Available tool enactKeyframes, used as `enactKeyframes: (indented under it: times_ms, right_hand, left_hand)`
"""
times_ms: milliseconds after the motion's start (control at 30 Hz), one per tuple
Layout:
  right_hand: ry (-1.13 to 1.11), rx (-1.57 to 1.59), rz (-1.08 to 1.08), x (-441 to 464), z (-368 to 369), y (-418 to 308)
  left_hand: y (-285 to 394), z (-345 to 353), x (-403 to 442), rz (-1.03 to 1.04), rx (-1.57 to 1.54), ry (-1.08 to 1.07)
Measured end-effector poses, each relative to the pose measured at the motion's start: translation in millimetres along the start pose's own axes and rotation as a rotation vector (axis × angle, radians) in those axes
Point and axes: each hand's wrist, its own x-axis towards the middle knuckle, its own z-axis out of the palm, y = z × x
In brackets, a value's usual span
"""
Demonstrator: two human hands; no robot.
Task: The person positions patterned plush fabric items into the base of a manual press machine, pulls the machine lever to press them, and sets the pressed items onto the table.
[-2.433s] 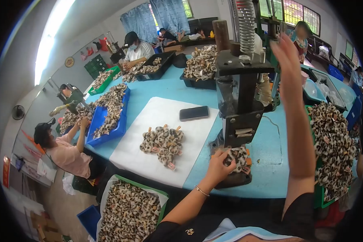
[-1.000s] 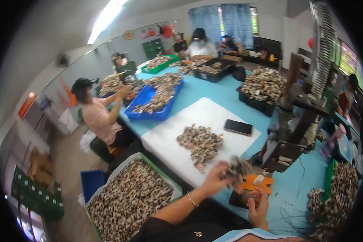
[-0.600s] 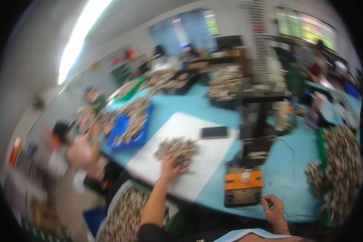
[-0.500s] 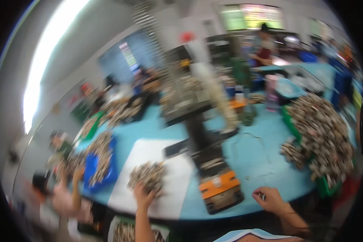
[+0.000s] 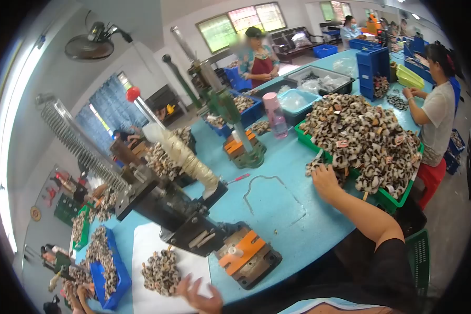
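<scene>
Orange plate (image 5: 250,242): holding white peg (image 5: 235,252).
Right hand (image 5: 325,181): touching furry pieces (image 5: 369,131) right of orange plate, seemingly selecting; not showing if gripping.
Left hand (image 5: 200,297): spreading wide, holding nothing visible, left of orange plate.
Furry pieces: overflowing green tray (image 5: 390,202), probably calling for careful pinching.

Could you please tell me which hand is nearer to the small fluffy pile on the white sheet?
Left. The left hand, fingers spread, is right by the edge of the fluffy pile; the right hand is farther off, at fluffy pieces beside the green tray.
</scene>
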Motion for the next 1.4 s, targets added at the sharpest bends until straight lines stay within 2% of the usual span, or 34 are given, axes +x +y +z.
enactKeyframes:
  times_ms: [33, 100, 133, 233, 300, 367, 400, 500, 533, 600, 633, 700, 767, 833, 867, 900, 967, 1000, 1067, 1133, 1267, 1367, 1400]
  right_hand:
    - [0.054, 0.062, -0.014, -1.2, 7.3, -1.8]
    - [0.172, 0.176, -0.038, 5.6, 12.8, -0.9]
    - [0.242, 0.287, -0.061, 4.4, -7.9, 1.3]
    - [0.367, 0.709, 0.053, -0.4, -59.9, -1.5]
    - [0.286, 1.015, 0.222, -2.9, -51.6, -2.2]
    - [0.208, 1.356, 0.377, -4.4, -51.6, -6.4]
    - [0.126, 1.533, 0.382, -5.1, -49.2, -3.8]
    - [0.193, 1.484, 0.407, 1.6, -47.8, -6.0]
    - [0.161, 1.526, 0.468, 3.8, -60.3, -5.3]
    - [0.121, 1.631, 0.376, 1.1, -60.8, -7.7]
    - [0.101, 1.685, 0.325, 0.8, -61.3, -10.6]
    - [-0.227, 1.655, -0.006, -4.6, -109.8, -21.4]
    - [-0.502, 1.648, -0.257, -10.5, -141.3, -38.5]
    - [-0.59, 1.738, -0.37, -9.3, -152.9, -60.3]
    - [-0.631, 1.779, -0.426, -9.9, -155.6, -68.9]
    - [-0.769, 1.967, -0.251, -11.3, -156.3, -76.0]
    - [-1.051, 2.287, 0.136, -10.5, -156.2, -92.2]
    - [-1.041, 2.566, 0.242, -18.3, -137.2, -105.8]
    - [-1.169, 2.563, 0.344, -36.2, -120.3, -129.1]
    - [-1.262, 2.585, 0.483, -50.5, -128.9, -143.8]
    - [-1.273, 2.494, 0.362, -60.6, -128.5, -159.1]
    - [-1.274, 2.423, 0.32, -55.7, -149.4, -162.7]
    - [-1.28, 2.391, 0.367, -50.9, -163.8, -165.2]
  left_hand:
    - [1.1, 6.5, -0.6, 0.131, -0.001, -0.051]
    - [28.8, 22.1, 8.7, 0.162, -0.169, -0.092]
    - [48.0, 27.4, 16.6, 0.149, -0.239, -0.129]
    - [73.5, 56.6, 14.7, 0.062, -0.521, -0.237]
    - [88.3, 73.5, 15.0, -0.043, -0.663, -0.367]
    - [95.1, 90.7, 16.2, -0.1, -0.668, -0.487]
    - [97.9, 97.9, 17.7, -0.13, -0.667, -0.545]
    - [110.4, 117.0, 30.6, -0.308, -0.689, -0.609]
    - [110.8, 117.2, 31.8, -0.297, -0.67, -0.614]
    - [110.6, 118.7, 35.5, -0.271, -0.629, -0.615]
    - [111.4, 117.5, 41.0, -0.229, -0.582, -0.54]
    - [116.3, 107.5, 51.9, -0.162, -0.473, -0.399]
    - [118.4, 98.8, 60.4, -0.259, -0.507, -0.48]
    - [111.5, 92.6, 61.7, -0.49, -0.694, -0.675]
    - [100.6, 90.5, 59.2, -0.676, -0.865, -0.82]
    - [90.7, 89.9, 54.4, -0.864, -1.037, -0.954]
    - [79.8, 88.4, 35.8, -1.055, -1.268, -0.785]
    - [76.9, 84.9, 31.6, -1.153, -1.363, -0.685]
    - [70.4, 77.1, 20.6, -1.273, -1.451, -0.467]
    - [60.2, 72.4, 9.3, -1.268, -1.404, -0.412]
    - [46.1, 62.5, -6.5, -1.239, -1.389, -0.433]
    - [21.2, 51.8, -21.0, -1.232, -1.597, -0.668]
    - [13.0, 51.3, -28.8, -1.197, -1.662, -0.693]
